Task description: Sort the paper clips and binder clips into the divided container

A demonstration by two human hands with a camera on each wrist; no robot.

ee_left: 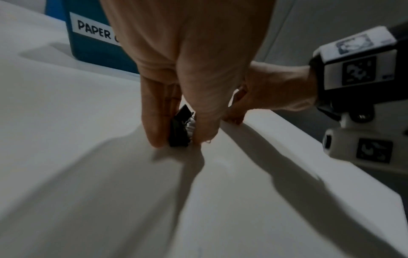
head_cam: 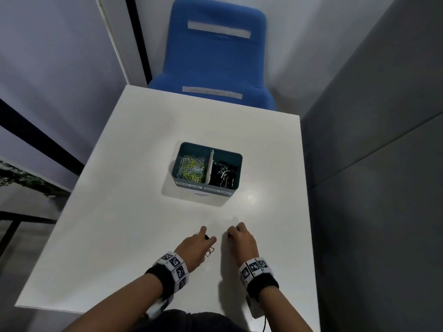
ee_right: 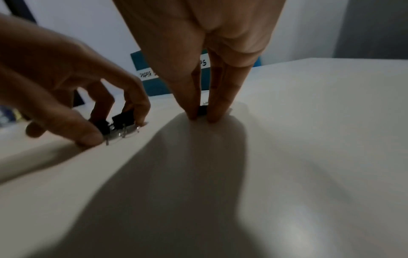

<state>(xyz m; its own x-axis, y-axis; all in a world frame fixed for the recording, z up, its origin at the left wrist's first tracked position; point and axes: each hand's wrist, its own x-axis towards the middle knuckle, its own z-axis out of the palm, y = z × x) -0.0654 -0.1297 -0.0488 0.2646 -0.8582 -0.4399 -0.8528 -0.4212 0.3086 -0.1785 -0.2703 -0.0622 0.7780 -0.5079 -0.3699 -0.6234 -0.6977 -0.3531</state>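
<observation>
**Two hands down on the last binder clips, container straight ahead**

Two pinches are what I read nearest me. My left hand (head_cam: 194, 245) has thumb and forefinger closed on small black binder clips (ee_right: 117, 123) with silver wire handles, low against the white tabletop (head_cam: 119, 236); the right-wrist view shows what look like two black bodies side by side under those fingers, their wire handles lying towards me. A thin wire shape, perhaps a loose clip handle (head_cam: 209, 251), lies just beside that hand; I can't tell for sure.

My right hand (head_cam: 241, 239) is close alongside, fingertips pointing down and pressed near together on another small black binder clip (ee_right: 202, 110). Most of it is hidden between the fingers, so I can't tell its long axis.

Further out, well apart from both hands and straight ahead, stands the teal rectangular divided container (head_cam: 182, 185). Its left compartment holds white and yellow paper clips (head_cam: 191, 166), its right compartment black binder clips (head_cam: 224, 172), and white labels on the near wall match.

My judgement: the sort is almost done. Everything in hand belongs in the right compartment, which lies forward of my right hand and forward-right of my left. The right hand has the straighter path, while the left must cross past the white divider (head_cam: 209, 167) without dropping short into the paper clips.
</observation>
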